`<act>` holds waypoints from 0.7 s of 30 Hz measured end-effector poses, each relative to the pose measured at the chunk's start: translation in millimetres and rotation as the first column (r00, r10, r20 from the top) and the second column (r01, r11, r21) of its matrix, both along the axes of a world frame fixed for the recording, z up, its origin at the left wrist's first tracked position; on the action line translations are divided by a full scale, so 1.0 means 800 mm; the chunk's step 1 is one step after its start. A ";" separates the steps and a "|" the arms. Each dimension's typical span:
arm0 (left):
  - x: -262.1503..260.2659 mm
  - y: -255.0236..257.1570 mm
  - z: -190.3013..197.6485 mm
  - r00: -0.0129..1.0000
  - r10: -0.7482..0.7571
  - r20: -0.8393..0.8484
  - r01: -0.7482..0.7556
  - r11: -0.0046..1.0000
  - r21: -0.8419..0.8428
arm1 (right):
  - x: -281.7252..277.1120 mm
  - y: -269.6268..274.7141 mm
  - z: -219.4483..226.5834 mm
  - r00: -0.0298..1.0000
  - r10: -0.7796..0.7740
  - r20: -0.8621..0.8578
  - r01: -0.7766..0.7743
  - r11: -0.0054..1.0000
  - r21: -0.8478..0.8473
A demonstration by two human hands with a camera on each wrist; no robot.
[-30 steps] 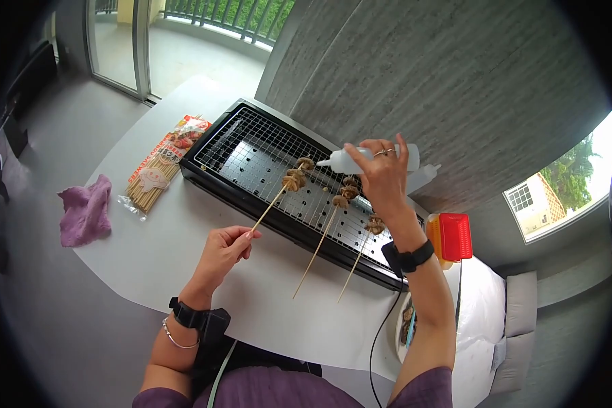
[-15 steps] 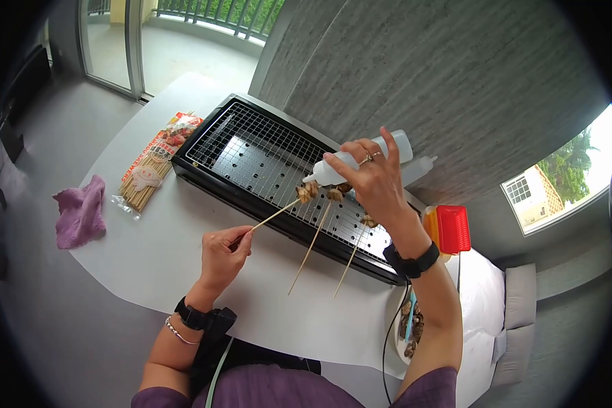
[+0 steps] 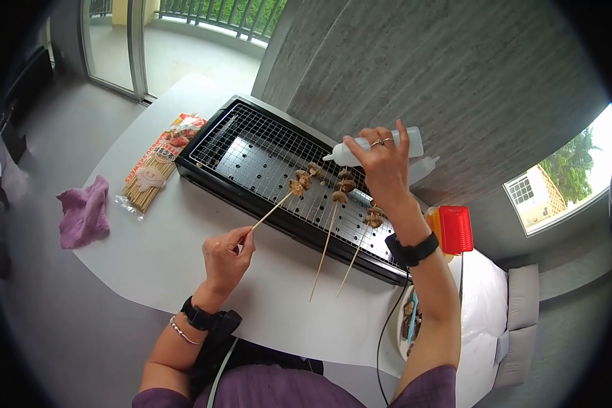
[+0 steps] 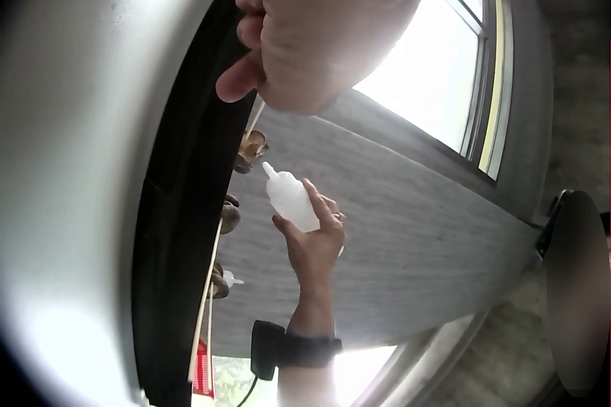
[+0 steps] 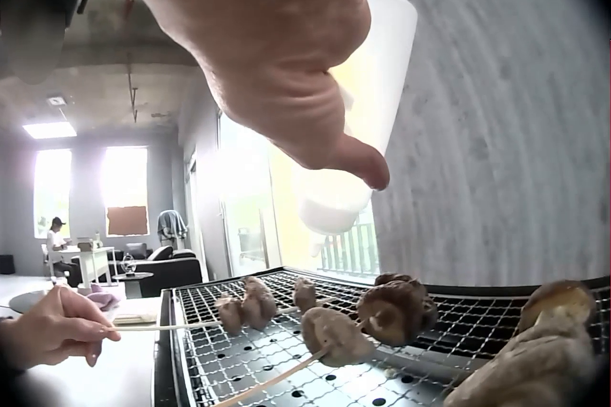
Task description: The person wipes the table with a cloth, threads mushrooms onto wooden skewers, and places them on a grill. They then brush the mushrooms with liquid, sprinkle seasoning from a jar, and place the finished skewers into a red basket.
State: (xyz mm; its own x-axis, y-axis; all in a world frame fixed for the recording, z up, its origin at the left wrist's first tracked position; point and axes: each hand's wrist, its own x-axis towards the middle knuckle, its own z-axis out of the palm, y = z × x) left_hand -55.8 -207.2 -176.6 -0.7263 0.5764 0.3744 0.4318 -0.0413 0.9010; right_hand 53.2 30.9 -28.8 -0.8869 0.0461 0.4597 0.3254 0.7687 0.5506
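Note:
My left hand [image 3: 228,258] pinches the lower part of a bamboo skewer [image 3: 272,212]. Browned mushrooms [image 3: 299,185] are threaded on its far end, over the wire rack of a black tabletop grill [image 3: 214,189]. In my right hand [image 3: 386,173] is a white translucent squeeze bottle [image 3: 413,141], tipped on its side with the nozzle pointing left above the rack. A gap shows between nozzle and mushrooms in the head view. Two more mushroom skewers, a middle one [image 3: 324,251] and a right one [image 3: 355,262], lie across the grill with bare ends over its front edge.
A pack of bamboo skewers [image 3: 149,180] and a purple cloth [image 3: 85,211] lie left on the white table [image 3: 163,251]. Another squeeze bottle [image 3: 425,167] stands behind the grill by the wall. Right are a red basket [image 3: 455,229], a plate of mushrooms [image 3: 402,326] and a black cord [image 3: 381,347].
The bottle's nozzle, at the held skewer's mushrooms half a second ago, has moved back and right, away from them. The middle skewer's bare end has shifted right. Both hands keep their holds.

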 end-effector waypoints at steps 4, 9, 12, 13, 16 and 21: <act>0.002 -0.001 0.002 0.997 0.021 -0.067 -0.026 0.998 -0.064 | -0.003 -0.034 0.002 0.978 0.198 0.071 -0.189 0.975 -0.116; 0.004 -0.001 0.001 0.994 0.036 -0.106 -0.039 0.999 -0.026 | 0.007 0.005 0.005 0.998 -0.054 -0.014 0.053 0.997 -0.052; 0.008 0.001 0.001 0.996 0.058 -0.067 -0.061 0.998 -0.032 | 0.023 0.007 -0.002 0.999 0.023 0.021 -0.021 0.994 -0.110; 0.009 0.001 0.001 0.996 0.077 -0.048 -0.077 0.997 -0.012 | 0.031 0.006 0.003 1.000 0.014 0.026 -0.011 0.994 -0.106; 0.011 0.004 0.000 0.997 0.076 -0.031 -0.075 0.997 0.025 | 0.068 0.022 0.029 0.974 -0.044 -0.223 -0.021 0.960 -0.279; 0.009 0.008 -0.010 0.998 0.062 0.000 -0.062 0.996 0.063 | 0.170 0.126 0.035 0.696 -0.400 -0.597 0.176 0.900 -0.398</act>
State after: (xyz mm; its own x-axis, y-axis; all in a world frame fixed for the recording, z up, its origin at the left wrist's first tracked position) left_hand -48.3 -200.6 -184.5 -0.7593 0.5052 0.4101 0.4369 -0.0712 0.8967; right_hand 189.2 131.6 -0.9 -0.2888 0.4750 0.8312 0.7449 0.6569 -0.1166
